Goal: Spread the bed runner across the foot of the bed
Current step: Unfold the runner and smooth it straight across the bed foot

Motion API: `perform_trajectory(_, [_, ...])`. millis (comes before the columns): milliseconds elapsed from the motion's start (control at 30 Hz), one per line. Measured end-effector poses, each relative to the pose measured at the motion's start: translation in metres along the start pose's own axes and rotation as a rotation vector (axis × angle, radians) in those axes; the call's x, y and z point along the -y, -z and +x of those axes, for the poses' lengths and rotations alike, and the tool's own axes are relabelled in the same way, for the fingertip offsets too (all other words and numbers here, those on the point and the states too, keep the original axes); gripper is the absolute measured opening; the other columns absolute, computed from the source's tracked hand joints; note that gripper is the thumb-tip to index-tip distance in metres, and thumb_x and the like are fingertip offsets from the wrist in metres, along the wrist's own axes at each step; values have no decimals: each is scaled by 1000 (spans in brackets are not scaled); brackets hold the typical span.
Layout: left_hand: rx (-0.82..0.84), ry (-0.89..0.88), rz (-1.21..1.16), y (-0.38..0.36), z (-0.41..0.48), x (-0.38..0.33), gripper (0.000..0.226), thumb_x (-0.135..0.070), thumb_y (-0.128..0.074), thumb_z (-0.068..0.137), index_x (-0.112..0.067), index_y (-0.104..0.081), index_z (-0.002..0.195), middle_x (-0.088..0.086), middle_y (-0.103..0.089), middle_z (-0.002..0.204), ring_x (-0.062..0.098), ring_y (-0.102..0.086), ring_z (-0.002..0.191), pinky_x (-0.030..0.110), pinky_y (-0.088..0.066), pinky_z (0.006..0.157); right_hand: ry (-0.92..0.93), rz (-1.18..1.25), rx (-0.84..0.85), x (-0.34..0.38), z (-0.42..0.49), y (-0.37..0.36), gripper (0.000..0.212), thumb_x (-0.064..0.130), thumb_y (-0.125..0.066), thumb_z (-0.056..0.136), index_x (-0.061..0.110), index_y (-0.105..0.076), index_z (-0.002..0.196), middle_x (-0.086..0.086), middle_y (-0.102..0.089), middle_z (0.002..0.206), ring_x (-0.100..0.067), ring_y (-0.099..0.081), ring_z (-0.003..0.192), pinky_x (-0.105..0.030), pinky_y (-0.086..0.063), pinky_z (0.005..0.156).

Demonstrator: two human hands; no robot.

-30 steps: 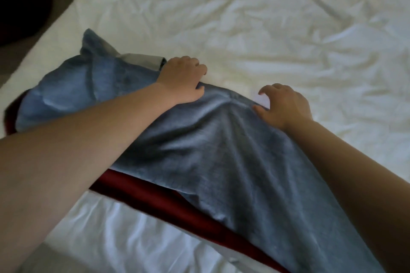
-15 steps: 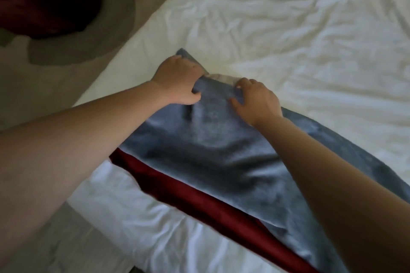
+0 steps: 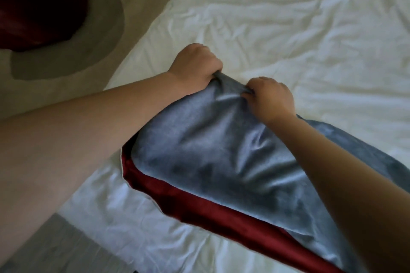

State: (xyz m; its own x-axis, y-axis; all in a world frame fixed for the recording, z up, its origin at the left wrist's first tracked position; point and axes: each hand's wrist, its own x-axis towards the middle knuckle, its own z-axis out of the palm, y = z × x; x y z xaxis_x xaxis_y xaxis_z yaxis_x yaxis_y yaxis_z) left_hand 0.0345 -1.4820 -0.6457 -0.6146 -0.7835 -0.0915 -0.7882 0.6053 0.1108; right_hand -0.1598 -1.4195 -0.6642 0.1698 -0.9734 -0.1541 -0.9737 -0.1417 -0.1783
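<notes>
2 hands, left hand (image 3: 195,66) and right hand (image 3: 271,97), fingers curled gripping bed runner (image 3: 210,150) end on bed (image 3: 288,29)

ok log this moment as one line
step: spread bed runner | left hand: grips runner end | right hand: pinches same end | runner: bunched, grey side up, on white sheet | status: not yet flat

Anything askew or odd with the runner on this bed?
The bed runner lies diagonally, not flat: its end is bunched where the left hand and right hand grip it. The white sheet is wrinkled.
</notes>
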Motion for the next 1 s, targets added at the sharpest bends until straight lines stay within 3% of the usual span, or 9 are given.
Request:
perform_trajectory(200, [22, -166, -118, -5, 40, -67, 18, -15, -53, 87, -16, -69, 92, 5, -68, 81, 26, -58, 83, 38, -45, 83, -173, -85, 6, -79, -41, 24, 19, 25, -53, 90, 12, -66, 90, -11, -64, 94, -36, -58, 89, -36, -40, 70])
perform_trajectory(367, [116, -348, -58, -20, 54, -135, 15, -17, -50, 91, -19, -64, 92, 2, -67, 85, 25, -57, 84, 41, -46, 84, -321, -189, 139, -130, -97, 14, 14, 17, -52, 89, 15, -65, 90, -10, -66, 93, -32, -59, 87, -34, -37, 69])
perform_trajectory(533, [107, -342, -56, -24, 50, -145, 19, -18, -53, 91, -18, -65, 105, 2, -66, 98, 25, -56, 96, 42, -45, 87, -345, -133, 166, -130, -111, 4, 12, 14, -50, 88, 15, -61, 94, -10, -63, 97, -33, -58, 89, -33, -37, 68])
perform_trajectory(700, [6, -48, -70, -15, 20, -103, 41, -35, -64, 83, -14, -57, 118, 6, -58, 114, 25, -53, 105, 42, -48, 85, -282, 60, 80, -100, -83, 20, 44, 7, -55, 81, 21, -53, 123, -7, -57, 119, -30, -55, 106, -37, -44, 79])
perform_trajectory(867, [22, 400, -85, -25, -31, -82, 63, -57, -60, 79, -12, -48, 122, 11, -57, 116, 33, -56, 103, 42, -49, 78, 147, -71, -9, -47, -48, 24, 53, 5, -55, 84, 18, -44, 134, -7, -48, 131, -29, -49, 114, -40, -44, 86])
perform_trajectory(1000, [113, 745, -257, -43, -56, -99, 52, -60, -52, 85, -12, -57, 105, 10, -66, 103, 32, -62, 94, 33, -41, 67, 375, -142, 141, -11, -30, 13, 56, 17, -48, 92, 25, -31, 145, -1, -29, 151, -24, -31, 136, -42, -37, 103])
